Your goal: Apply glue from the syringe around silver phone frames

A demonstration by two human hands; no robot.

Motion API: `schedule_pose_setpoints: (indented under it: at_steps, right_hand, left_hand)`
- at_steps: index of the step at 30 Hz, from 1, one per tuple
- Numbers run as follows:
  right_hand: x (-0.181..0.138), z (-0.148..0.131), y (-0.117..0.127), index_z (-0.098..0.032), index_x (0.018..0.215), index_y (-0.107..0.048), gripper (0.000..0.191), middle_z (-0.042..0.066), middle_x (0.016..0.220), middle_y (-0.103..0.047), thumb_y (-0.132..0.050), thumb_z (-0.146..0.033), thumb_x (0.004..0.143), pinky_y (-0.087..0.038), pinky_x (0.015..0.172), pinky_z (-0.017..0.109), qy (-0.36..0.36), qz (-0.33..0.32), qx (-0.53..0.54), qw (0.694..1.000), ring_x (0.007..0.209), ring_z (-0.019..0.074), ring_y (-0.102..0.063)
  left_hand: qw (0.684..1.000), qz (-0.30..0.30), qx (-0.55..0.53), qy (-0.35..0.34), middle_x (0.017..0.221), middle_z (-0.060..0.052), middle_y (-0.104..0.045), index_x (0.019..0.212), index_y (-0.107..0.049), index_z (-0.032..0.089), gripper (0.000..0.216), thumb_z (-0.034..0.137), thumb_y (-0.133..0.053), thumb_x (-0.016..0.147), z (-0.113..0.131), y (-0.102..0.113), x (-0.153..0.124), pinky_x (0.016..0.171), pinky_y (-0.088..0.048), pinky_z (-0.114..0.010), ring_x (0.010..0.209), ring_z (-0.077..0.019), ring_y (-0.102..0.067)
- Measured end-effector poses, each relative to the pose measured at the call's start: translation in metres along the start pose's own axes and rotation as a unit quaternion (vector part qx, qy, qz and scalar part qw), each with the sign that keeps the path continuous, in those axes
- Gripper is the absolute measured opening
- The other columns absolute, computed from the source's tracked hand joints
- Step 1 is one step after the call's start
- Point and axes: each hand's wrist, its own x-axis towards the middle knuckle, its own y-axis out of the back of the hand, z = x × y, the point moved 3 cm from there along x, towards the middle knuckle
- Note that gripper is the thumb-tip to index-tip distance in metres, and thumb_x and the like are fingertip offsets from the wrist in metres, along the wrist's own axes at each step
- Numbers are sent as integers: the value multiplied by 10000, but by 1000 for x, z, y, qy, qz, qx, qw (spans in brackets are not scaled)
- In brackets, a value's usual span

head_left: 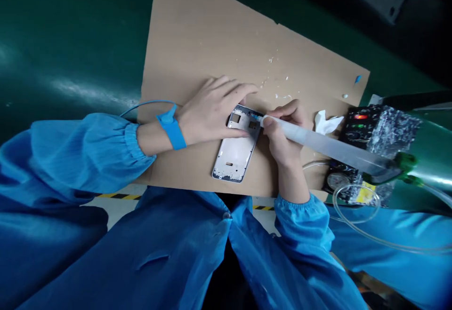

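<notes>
A silvery phone frame [233,152] with small cut-outs lies tilted on brown cardboard in front of me. My left hand [215,110], with a blue wrist strap [172,129] on its wrist, holds the frame's upper left part. Its thumb rests across the metal face, while the other fingers curve past the top edge. In my right hand [284,133] is a long translucent dispensing syringe [328,147], gripped near its front end. The syringe's blue tip [256,117] is at the frame's upper right corner; whether it touches cannot be told.
Right of the cardboard [197,32] stands a dispenser controller [370,129] with lit digits and a pressure gauge [338,181]. Clear tubing [356,220] loops below it. A crumpled white tissue [326,123] lies beside it. White residue spots [282,96] dot the cardboard.
</notes>
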Motion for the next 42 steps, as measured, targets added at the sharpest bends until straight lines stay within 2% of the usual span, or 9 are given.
schedule_pose_setpoints:
  at_steps: [4,9,13,16,21,29,37,39,42]
  right_hand:
    - [-1,-1,0,-291,958,-687,395,-44,778,-689,-852,-637,1055,-444,537,313,-5,0,-17,1000,590,165,-596]
    - [-2,-1,0,-287,975,-697,408,-39,793,-702,-866,-650,1053,-467,532,317,-2,4,-26,1000,606,165,-621]
    - [-2,2,-1,-294,985,-690,458,-49,793,-691,-867,-712,1046,-529,552,322,-18,2,-16,1000,594,158,-628]
    - [-2,4,-2,-302,995,-695,422,-53,809,-698,-880,-678,1049,-530,566,322,-12,-2,-6,1000,605,156,-631]
    - [-2,6,-2,-314,993,-706,361,-47,813,-729,-895,-616,1051,-457,525,346,2,4,-10,1000,605,174,-644]
    - [-2,7,-3,-315,990,-701,442,-50,828,-720,-868,-721,1047,-571,569,357,-9,6,-22,1000,617,177,-660]
    - [-1,5,-3,-305,991,-703,349,-47,817,-738,-903,-582,1065,-467,498,320,24,11,-16,1000,599,157,-662]
    - [-1,7,-2,-302,984,-699,370,-50,820,-728,-901,-603,1059,-485,504,303,22,14,-18,1000,599,150,-658]
    - [-2,12,-2,-296,986,-703,432,-49,831,-702,-893,-680,1037,-598,595,323,2,15,-13,1000,682,174,-715]
  left_hand:
    - [999,-4,26,-19,1375,-48,-692,1579,-644,298,881,828,-797,892,3,2,-1,1314,-431,-732,1517,-474,-614]
    - [1000,2,5,9,1358,-51,-704,1520,-684,281,786,822,-731,951,1,2,-1,1304,-439,-730,1507,-464,-635]
    - [999,-8,39,-36,1316,-48,-710,1564,-642,262,810,820,-716,980,10,7,-1,1277,-466,-688,1464,-439,-657]
    - [994,-5,87,-72,1340,-76,-733,1610,-594,215,810,735,-762,1011,16,10,-2,1220,-498,-636,1415,-419,-666]
    - [992,-4,105,-75,1420,-135,-763,1630,-589,217,736,569,-824,1028,21,13,-6,1149,-493,-558,1405,-406,-657]
    - [990,-9,116,-77,1466,-140,-745,1658,-571,222,716,623,-717,1082,21,14,-5,1132,-471,-546,1405,-401,-624]
    - [989,-18,128,-76,1502,-128,-745,1654,-563,215,689,572,-726,1088,25,17,-7,1132,-467,-506,1424,-372,-627]
    - [988,-16,131,-77,1496,-126,-745,1646,-564,213,690,568,-735,1081,25,17,-7,1127,-473,-499,1424,-370,-636]
    - [988,-19,136,-72,1483,-119,-746,1648,-558,221,684,560,-728,1079,25,18,-6,1130,-475,-495,1424,-368,-640]
